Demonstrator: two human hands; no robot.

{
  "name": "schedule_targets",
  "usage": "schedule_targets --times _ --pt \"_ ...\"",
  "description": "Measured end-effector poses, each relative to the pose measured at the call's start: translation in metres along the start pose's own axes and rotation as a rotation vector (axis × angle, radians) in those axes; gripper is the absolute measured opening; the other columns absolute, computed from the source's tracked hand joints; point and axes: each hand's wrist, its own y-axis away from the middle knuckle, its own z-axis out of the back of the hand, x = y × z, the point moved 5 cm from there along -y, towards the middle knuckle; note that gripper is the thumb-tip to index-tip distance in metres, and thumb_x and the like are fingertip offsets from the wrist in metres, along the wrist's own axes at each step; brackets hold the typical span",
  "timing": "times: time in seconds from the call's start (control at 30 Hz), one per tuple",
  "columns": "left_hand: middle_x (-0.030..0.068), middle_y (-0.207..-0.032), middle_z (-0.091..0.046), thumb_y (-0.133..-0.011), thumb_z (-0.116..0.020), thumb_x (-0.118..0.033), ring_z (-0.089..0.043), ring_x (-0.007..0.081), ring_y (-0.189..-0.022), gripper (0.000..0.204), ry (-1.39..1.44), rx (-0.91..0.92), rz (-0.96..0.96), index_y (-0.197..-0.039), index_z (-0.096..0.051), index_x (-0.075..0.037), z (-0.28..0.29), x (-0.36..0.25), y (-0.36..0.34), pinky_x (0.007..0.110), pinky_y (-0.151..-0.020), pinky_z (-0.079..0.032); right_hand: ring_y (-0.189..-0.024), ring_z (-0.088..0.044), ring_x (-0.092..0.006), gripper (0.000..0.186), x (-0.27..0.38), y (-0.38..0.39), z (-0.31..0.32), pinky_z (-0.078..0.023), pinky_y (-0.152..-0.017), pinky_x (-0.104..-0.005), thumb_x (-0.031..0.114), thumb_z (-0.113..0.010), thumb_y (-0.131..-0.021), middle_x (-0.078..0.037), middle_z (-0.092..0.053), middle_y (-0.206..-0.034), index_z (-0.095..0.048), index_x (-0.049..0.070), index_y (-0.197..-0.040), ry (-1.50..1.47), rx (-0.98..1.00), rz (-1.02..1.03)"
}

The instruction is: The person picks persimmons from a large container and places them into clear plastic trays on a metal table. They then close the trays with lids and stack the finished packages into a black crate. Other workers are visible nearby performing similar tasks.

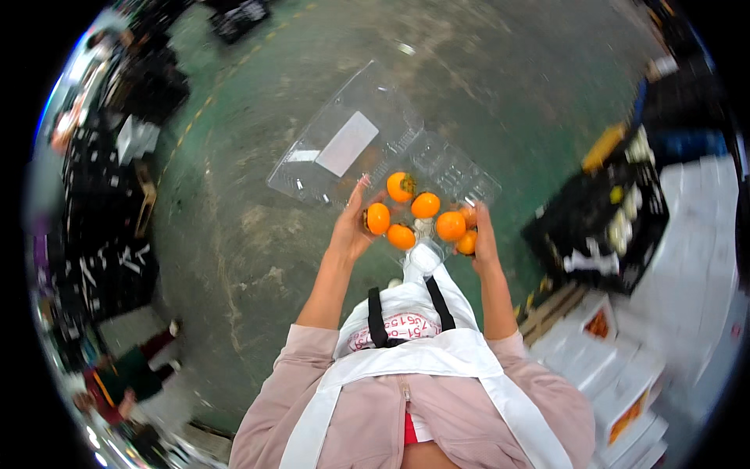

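Observation:
A clear plastic clamshell punnet (pixel 461 168) is held out in front of me, its lid folded back toward the far left with a pale label (pixel 348 144) on it. Several orange persimmons (pixel 426 205) lie in the near part, some with their green-brown calyx showing. My left hand (pixel 353 227) grips the punnet's left side, thumb up, beside a persimmon (pixel 377 219). On the right side, my right hand (pixel 484 234) is closed round the edge, close against two persimmons (pixel 451 226). The fingers under the punnet are mostly hidden.
At right stands a black crate (pixel 601 223) with pale produce, beside white boxes (pixel 691 250). Lower right, open white cartons (pixel 625 391) hold orange items. Black crates (pixel 109 211) are stacked at left, with another person (pixel 129 375) below them. Green floor (pixel 258 258) lies beneath.

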Motion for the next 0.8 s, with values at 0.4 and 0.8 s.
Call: schedule_targets --times 0.4,0.8 --pt "0.0162 -0.134 -0.036 -0.093 -0.043 -0.035 -0.050 0.0400 -0.109 0.047 0.374 -0.242 -0.642 -0.137 -0.028 -0.030 0.082 -0.256 -0.082 0.047 -0.089 -0.044 -0.064 -0.056 -0.0140 0.052 0.082 -0.295 -0.323 -0.047 -0.041 -0.0261 0.057 -0.036 -0.089 -0.007 -0.053 -0.094 -0.043 0.015 -0.120 0.378 0.688 -0.237" --pt "0.0166 -0.127 -0.041 -0.091 -0.048 -0.038 -0.056 0.0394 -0.100 0.048 0.523 -0.368 -0.644 -0.134 -0.032 -0.026 0.140 -0.560 -0.236 0.042 -0.077 -0.053 -0.067 -0.058 -0.0163 0.054 0.141 -0.536 -0.589 -0.047 -0.042 -0.0280 0.057 -0.036 -0.089 -0.008 -0.054 -0.096 -0.042 0.012 -0.119 0.472 0.708 -0.295"
